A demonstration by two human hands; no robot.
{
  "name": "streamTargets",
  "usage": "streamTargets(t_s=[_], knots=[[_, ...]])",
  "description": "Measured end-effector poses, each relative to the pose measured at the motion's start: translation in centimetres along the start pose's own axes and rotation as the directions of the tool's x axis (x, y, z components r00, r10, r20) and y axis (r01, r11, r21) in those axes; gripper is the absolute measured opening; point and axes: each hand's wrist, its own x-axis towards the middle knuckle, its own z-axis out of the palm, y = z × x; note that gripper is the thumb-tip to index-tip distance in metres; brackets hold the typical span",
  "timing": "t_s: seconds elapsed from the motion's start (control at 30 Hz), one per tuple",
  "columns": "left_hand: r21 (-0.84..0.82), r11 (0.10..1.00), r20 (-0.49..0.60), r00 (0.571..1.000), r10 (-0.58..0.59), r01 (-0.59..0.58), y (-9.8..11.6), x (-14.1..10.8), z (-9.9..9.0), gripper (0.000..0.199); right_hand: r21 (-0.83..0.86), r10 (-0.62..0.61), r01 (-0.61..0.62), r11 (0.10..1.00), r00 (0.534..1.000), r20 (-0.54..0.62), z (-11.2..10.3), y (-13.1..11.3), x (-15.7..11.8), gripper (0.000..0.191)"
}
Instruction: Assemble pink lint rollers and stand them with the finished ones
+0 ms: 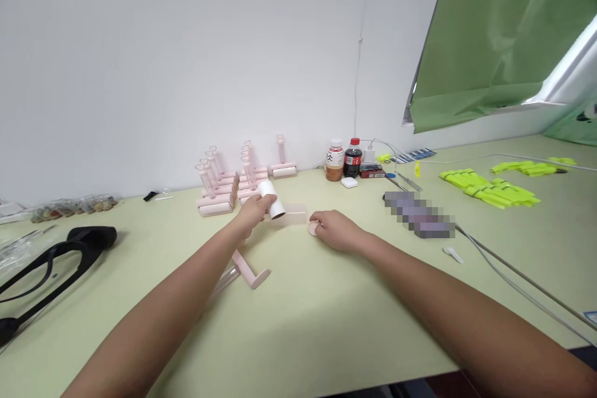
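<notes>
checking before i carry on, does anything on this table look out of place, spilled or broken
Nothing looks spilled or broken. One pink roller handle appears to lie flat, nearer than the left hand, whereas the pink rollers behind stand handle-up in rows. The pixelated thing at right cannot be judged.

We could not read any words for sure. We saw big dark marks like writing on the white label of the white-capped bottle, but they were blurry. The dark drink bottle had a red label too small for us.
</notes>
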Motion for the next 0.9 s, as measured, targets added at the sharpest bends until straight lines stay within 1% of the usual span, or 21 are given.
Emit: streamTargets(t_s=[0.1, 0.17, 0.23, 0.33, 0.43, 0.53, 0.6, 0.7, 0.77, 0.83, 0.9], knots=[[0.001, 1.0, 0.018, 1.0, -0.023, 0.023, 0.3, -0.3, 0.3, 0.041, -0.09, 0.029, -0.035, 0.995, 0.997, -0.065, -0.3, 0.0, 0.4, 0.028], [-0.009, 0.999, 0.04, 0.998, -0.039, 0.04, 0.3, -0.6, 0.6, 0.043, -0.155, 0.017, -0.03, 0.988, 0.996, -0.089, -0.1, -0.6, 0.4, 0.025], [-0.027, 0.999, 0.069, 0.997, -0.044, 0.046, 0.3, -0.9, 0.8, 0.044, -0.204, -0.019, 0.003, 0.979, 0.997, -0.077, 0.5, -1.4, 0.1, 0.022], [-0.053, 0.998, 0.116, 0.993, -0.035, 0.041, 0.2, -1.6, 1.2, 0.046, -0.245, -0.075, 0.065, 0.967, 0.997, -0.029, 1.4, -2.6, -0.5, 0.02], [-0.088, 0.995, 0.168, 0.986, -0.022, 0.037, 0.2, -2.3, 1.5, 0.046, -0.256, -0.112, 0.107, 0.961, 0.994, -0.006, 1.9, -3.0, -0.9, 0.027], [-0.12, 0.992, 0.198, 0.98, -0.011, 0.035, 0.3, -2.7, 1.7, 0.045, -0.182, -0.143, 0.136, 0.974, 0.989, -0.026, 1.9, -2.6, -0.7, 0.039], [-0.123, 0.992, 0.189, 0.982, -0.006, 0.03, 0.5, -2.9, 1.7, 0.045, -0.044, -0.1, 0.099, 0.994, 0.995, -0.022, 1.8, -2.1, -0.5, 0.042], [-0.118, 0.993, 0.165, 0.986, 0.013, 0.007, 0.8, -3.1, 1.7, 0.044, 0.128, 0.011, -0.015, 0.992, 0.999, 0.032, 1.6, -1.5, -0.1, 0.035], [-0.11, 0.994, 0.151, 0.988, 0.027, -0.01, 1.0, -3.4, 1.6, 0.043, 0.161, 0.052, -0.057, 0.985, 0.998, 0.033, 1.6, -1.3, 0.1, 0.026], [-0.098, 0.995, 0.136, 0.99, 0.038, -0.025, 1.3, -3.7, 1.6, 0.04, 0.178, 0.071, -0.071, 0.982, 0.997, 0.008, 1.6, -1.1, 0.2, 0.018], [-0.094, 0.995, 0.126, 0.991, 0.052, -0.04, 1.6, -4.0, 1.5, 0.039, 0.211, 0.087, -0.083, 0.974, 0.996, -0.009, 1.7, -0.9, 0.2, 0.02]])
